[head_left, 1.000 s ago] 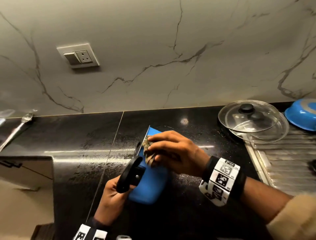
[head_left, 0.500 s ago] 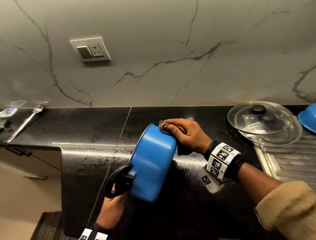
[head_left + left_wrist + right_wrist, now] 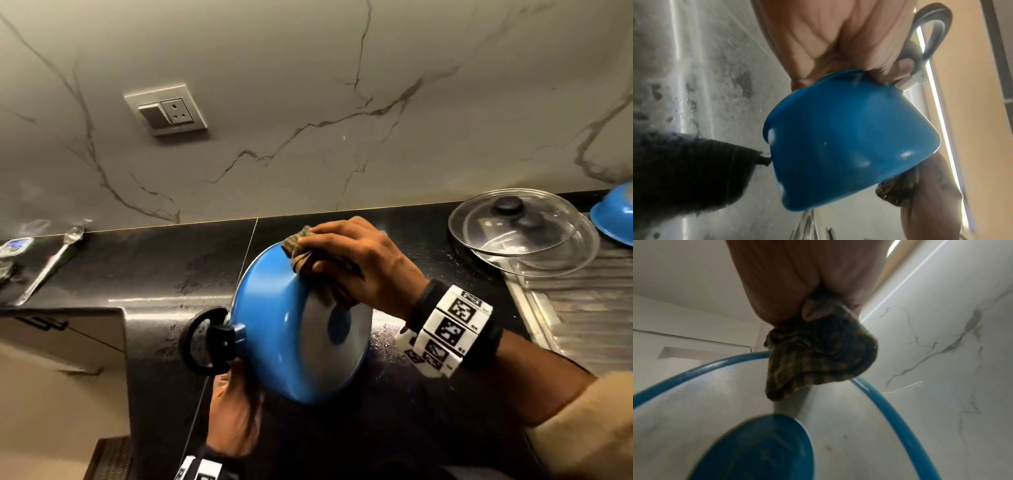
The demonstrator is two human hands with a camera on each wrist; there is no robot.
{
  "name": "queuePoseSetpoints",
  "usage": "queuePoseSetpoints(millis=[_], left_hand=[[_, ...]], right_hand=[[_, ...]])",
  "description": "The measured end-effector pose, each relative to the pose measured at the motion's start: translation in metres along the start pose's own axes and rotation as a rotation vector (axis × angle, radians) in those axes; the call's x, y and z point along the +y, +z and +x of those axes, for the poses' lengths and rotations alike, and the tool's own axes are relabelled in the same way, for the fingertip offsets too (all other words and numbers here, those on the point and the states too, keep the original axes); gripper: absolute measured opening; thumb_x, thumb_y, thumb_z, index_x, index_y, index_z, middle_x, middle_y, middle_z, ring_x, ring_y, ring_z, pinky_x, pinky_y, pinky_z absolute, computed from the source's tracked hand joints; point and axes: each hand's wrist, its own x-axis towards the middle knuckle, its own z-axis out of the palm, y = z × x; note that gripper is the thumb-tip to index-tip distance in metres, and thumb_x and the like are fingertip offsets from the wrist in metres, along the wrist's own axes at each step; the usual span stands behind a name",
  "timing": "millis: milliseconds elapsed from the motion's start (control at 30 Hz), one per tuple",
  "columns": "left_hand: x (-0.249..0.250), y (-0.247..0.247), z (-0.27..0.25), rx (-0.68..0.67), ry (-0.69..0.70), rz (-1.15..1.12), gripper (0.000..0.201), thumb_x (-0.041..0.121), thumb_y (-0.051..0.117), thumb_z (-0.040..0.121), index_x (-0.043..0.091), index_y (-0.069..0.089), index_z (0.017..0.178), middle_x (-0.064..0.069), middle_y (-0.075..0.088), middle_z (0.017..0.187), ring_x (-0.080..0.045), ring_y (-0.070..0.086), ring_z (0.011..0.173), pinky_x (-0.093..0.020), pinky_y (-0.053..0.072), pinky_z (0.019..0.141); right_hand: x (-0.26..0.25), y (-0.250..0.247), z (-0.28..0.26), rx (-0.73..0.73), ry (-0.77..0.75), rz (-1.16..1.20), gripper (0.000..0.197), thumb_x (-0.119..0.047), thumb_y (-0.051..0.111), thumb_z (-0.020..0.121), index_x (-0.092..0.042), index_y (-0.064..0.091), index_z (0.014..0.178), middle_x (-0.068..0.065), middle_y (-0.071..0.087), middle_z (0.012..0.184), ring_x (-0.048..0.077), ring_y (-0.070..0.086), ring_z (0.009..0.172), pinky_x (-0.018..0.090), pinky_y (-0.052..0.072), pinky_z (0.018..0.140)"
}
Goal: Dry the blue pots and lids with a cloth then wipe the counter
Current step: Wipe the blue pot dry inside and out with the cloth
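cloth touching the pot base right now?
Touching. Right wrist view: the cloth bunched in the right hand presses onto the blue pot at its underside.

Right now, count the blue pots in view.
2. One pot is held tilted over the counter by both hands; the other pot sits at the far right edge, partly cut off. More may be hidden.

A spoon [image 3: 48, 263] lies at nine o'clock. A socket plate [image 3: 166, 109] sits on the marble wall [image 3: 342, 102] at eleven o'clock.
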Motion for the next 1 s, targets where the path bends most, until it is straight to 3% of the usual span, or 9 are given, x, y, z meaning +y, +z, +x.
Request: queuePoseSetpoints(millis=[67,133,267,367,500,600,733,900,1000], left_hand=[[0.000,0.007,-0.001,0.025,-0.022,0.001,0.067,0.055,0.095,0.049,0.023,0.080,0.106,-0.002,0.075,0.115,-0.014,0.074,0.099,-0.029,0.062,0.078],[-0.004,0.009,-0.001,0.079,-0.057,-0.033,0.030,0.045,0.072,0.075,0.024,0.083,0.094,0.000,0.078,0.105,-0.011,0.075,0.091,-0.027,0.062,0.069],[-0.013,0.004,0.001,0.240,-0.132,-0.030,0.053,0.028,0.040,0.106,0.021,0.083,0.076,0.002,0.079,0.092,-0.008,0.075,0.077,-0.023,0.061,0.059],[-0.018,-0.004,0.005,0.292,-0.195,0.024,0.057,0.015,0.035,0.109,0.013,0.081,0.075,0.007,0.078,0.077,-0.002,0.073,0.070,-0.017,0.058,0.057],[-0.026,-0.017,0.011,0.313,-0.271,-0.068,0.050,0.032,0.042,0.101,0.009,0.083,0.083,-0.007,0.079,0.092,-0.014,0.076,0.081,-0.027,0.061,0.061],[-0.030,-0.030,0.016,0.323,-0.376,0.070,0.043,0.036,0.041,0.106,0.006,0.071,0.113,-0.011,0.077,0.106,-0.018,0.075,0.093,-0.029,0.062,0.069],[-0.038,-0.045,0.019,0.282,-0.475,0.322,0.044,0.043,0.043,0.106,0.010,0.068,0.120,-0.011,0.076,0.113,-0.023,0.073,0.102,-0.030,0.061,0.070],[-0.027,-0.047,0.025,0.246,-0.507,0.594,0.047,0.047,0.043,0.105,0.010,0.072,0.099,-0.003,0.074,0.073,-0.020,0.069,0.063,-0.031,0.053,0.051],[-0.007,-0.047,0.027,0.139,-0.550,0.753,0.058,0.047,0.037,0.106,0.003,0.069,0.086,-0.010,0.069,0.062,-0.023,0.067,0.054,-0.033,0.055,0.047]], right_hand=[[0.005,0.002,-0.005,-0.024,0.047,0.016,0.035,-0.025,0.063,0.095,-0.013,0.065,0.127,0.008,0.061,0.129,0.026,0.057,0.109,0.037,0.047,0.096],[0.008,0.009,-0.013,-0.056,0.078,0.055,0.037,-0.027,0.059,0.094,-0.014,0.064,0.129,0.008,0.057,0.133,0.026,0.056,0.111,0.039,0.048,0.096],[0.010,0.023,-0.031,-0.099,0.141,0.033,0.041,-0.029,0.053,0.093,-0.018,0.062,0.131,0.008,0.054,0.136,0.027,0.055,0.113,0.041,0.049,0.095],[0.011,0.034,-0.047,-0.168,0.166,-0.006,0.043,-0.028,0.050,0.090,-0.019,0.062,0.130,0.007,0.056,0.134,0.027,0.055,0.109,0.040,0.050,0.094],[0.012,0.049,-0.064,-0.246,0.190,-0.073,0.042,-0.035,0.052,0.091,-0.023,0.061,0.131,0.001,0.059,0.134,0.024,0.056,0.103,0.040,0.050,0.091],[0.011,0.057,-0.069,-0.269,0.249,-0.082,0.043,-0.039,0.052,0.090,-0.027,0.061,0.131,-0.004,0.060,0.133,0.024,0.056,0.100,0.044,0.050,0.087],[0.010,0.065,-0.071,-0.296,0.310,-0.095,0.043,-0.041,0.048,0.089,-0.032,0.061,0.129,-0.010,0.061,0.130,0.021,0.055,0.097,0.045,0.050,0.085],[0.004,0.071,-0.073,-0.278,0.327,-0.112,0.041,-0.038,0.053,0.088,-0.031,0.063,0.128,-0.010,0.063,0.128,0.020,0.054,0.095,0.042,0.051,0.084],[0.002,0.074,-0.075,-0.276,0.342,-0.119,0.041,-0.039,0.053,0.089,-0.034,0.062,0.128,-0.012,0.061,0.129,0.020,0.055,0.096,0.045,0.050,0.084]])
